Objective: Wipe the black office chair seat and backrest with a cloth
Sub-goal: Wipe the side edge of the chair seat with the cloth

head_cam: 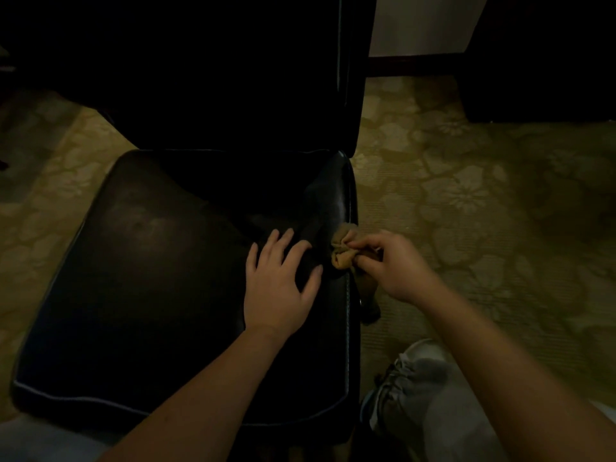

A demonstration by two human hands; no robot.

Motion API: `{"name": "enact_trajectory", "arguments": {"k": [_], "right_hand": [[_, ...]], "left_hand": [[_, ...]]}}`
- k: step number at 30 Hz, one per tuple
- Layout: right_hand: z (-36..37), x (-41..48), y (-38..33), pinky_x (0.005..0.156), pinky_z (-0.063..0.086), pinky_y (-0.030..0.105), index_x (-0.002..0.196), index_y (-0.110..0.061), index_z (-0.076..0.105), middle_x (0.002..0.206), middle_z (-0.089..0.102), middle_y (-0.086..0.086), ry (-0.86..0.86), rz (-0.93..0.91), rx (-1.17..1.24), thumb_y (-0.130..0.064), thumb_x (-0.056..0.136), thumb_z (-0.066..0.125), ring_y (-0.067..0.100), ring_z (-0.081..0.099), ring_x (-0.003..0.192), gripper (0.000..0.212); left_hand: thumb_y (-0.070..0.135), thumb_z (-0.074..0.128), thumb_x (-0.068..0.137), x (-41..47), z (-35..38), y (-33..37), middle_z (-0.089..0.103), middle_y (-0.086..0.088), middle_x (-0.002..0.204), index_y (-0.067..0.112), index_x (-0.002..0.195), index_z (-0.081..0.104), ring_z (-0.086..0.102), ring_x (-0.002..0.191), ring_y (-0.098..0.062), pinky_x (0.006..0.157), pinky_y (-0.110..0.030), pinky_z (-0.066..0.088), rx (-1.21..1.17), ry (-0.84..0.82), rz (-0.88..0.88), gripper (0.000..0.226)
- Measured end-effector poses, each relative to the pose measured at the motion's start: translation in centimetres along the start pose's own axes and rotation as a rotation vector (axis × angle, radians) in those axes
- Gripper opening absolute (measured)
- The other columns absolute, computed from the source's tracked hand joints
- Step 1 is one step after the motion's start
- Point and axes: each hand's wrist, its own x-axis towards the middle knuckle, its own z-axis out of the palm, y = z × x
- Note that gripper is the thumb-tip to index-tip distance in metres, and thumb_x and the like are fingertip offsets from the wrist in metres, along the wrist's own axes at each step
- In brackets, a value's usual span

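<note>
The black leather chair seat (160, 278) fills the middle of the dim view, with its dark backrest (216, 71) rising behind it. My left hand (278, 281) lies flat on the seat's right part, fingers spread and holding nothing. My right hand (390, 261) grips a bunched tan cloth (343, 250) and presses it against the seat's right edge, just right of my left fingertips.
A yellow-green floral carpet (466, 195) surrounds the chair. My grey sneaker (410, 385) stands on it by the seat's front right corner. Dark furniture (550, 58) stands at the back right beside a pale wall (423, 25). A dark chair leg (368, 295) shows under my right hand.
</note>
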Motion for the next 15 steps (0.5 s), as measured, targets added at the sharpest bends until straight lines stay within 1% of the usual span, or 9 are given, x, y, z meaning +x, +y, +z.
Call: {"name": "enact_trajectory", "arguments": {"k": [1,4,6,7,8,9,10,13,15], "right_hand": [[0.1,-0.2,0.0,0.07,0.037,0.011,0.114,-0.03,0.069,0.098,0.053,-0.01,0.008,-0.006,-0.004,-0.019,0.089,0.069,0.003,0.053,0.084,0.027],[0.6,0.2,-0.1,0.083,0.042,0.018,0.116,-0.028,0.069,0.102,0.054,-0.009,0.104,-0.008,-0.002,-0.018,0.089,0.069,0.007,0.056,0.095,0.028],[0.7,0.9,-0.4,0.086,0.042,0.02,0.118,-0.027,0.068,0.105,0.055,-0.007,0.177,-0.01,-0.016,-0.018,0.09,0.068,0.007,0.055,0.097,0.03],[0.7,1.3,-0.5,0.084,0.041,0.017,0.118,-0.026,0.068,0.106,0.056,-0.007,0.202,-0.014,-0.014,-0.017,0.09,0.068,0.006,0.054,0.096,0.03],[0.6,1.6,-0.6,0.081,0.039,0.01,0.119,-0.023,0.068,0.107,0.058,-0.006,0.212,-0.02,0.004,-0.015,0.09,0.067,0.003,0.055,0.094,0.03],[0.4,1.9,-0.7,0.076,0.037,0.002,0.119,-0.021,0.068,0.108,0.06,-0.007,0.203,-0.018,0.027,-0.013,0.09,0.067,-0.001,0.054,0.09,0.03],[0.4,2.0,-0.8,0.071,0.037,-0.002,0.118,-0.02,0.068,0.109,0.061,-0.008,0.183,-0.008,0.044,-0.012,0.09,0.067,-0.004,0.054,0.087,0.029],[0.1,1.2,-0.5,0.07,0.038,0.004,0.114,-0.023,0.069,0.11,0.062,-0.01,0.058,0.034,0.059,-0.015,0.09,0.068,-0.004,0.055,0.09,0.026],[0.0,0.3,-0.3,0.07,0.037,0.007,0.11,-0.025,0.071,0.104,0.063,-0.013,-0.019,0.024,0.041,-0.017,0.088,0.069,-0.007,0.055,0.085,0.023]], "left_hand": [[0.052,0.047,0.094,-0.1,0.0,0.0,0.045,0.001,0.15,0.031,0.131,0.054,0.026,0.147,-0.015,0.123,-0.044,0.012,0.0,0.002,0.002,0.043],[0.053,0.045,0.095,-0.2,-0.1,0.0,0.044,0.002,0.151,0.031,0.131,0.055,0.026,0.147,-0.015,0.123,-0.042,0.011,-0.003,0.001,0.005,0.044],[0.053,0.044,0.095,-0.3,-0.1,0.0,0.045,0.002,0.151,0.03,0.131,0.055,0.026,0.147,-0.016,0.123,-0.042,0.011,-0.011,0.002,0.009,0.044],[0.053,0.044,0.095,-0.3,-0.2,0.0,0.045,0.002,0.151,0.031,0.131,0.055,0.026,0.147,-0.016,0.123,-0.042,0.012,-0.014,0.0,0.009,0.044],[0.053,0.046,0.095,-0.2,-0.2,-0.1,0.045,0.002,0.151,0.031,0.131,0.055,0.026,0.147,-0.016,0.123,-0.043,0.013,-0.017,-0.002,0.009,0.043],[0.052,0.047,0.095,-0.2,-0.2,-0.1,0.045,0.002,0.15,0.031,0.131,0.055,0.027,0.147,-0.016,0.122,-0.044,0.014,-0.019,-0.004,0.006,0.042],[0.052,0.047,0.095,-0.1,-0.2,-0.2,0.045,0.002,0.15,0.031,0.13,0.055,0.027,0.147,-0.016,0.122,-0.045,0.015,-0.021,-0.006,0.003,0.042],[0.053,0.047,0.094,-0.2,-0.2,-0.3,0.045,0.003,0.15,0.031,0.131,0.055,0.027,0.147,-0.015,0.122,-0.044,0.015,-0.029,-0.006,0.004,0.043],[0.053,0.046,0.093,-0.2,-0.3,-0.3,0.045,0.003,0.15,0.031,0.131,0.055,0.027,0.147,-0.014,0.122,-0.044,0.015,-0.04,-0.004,0.01,0.044]]}}
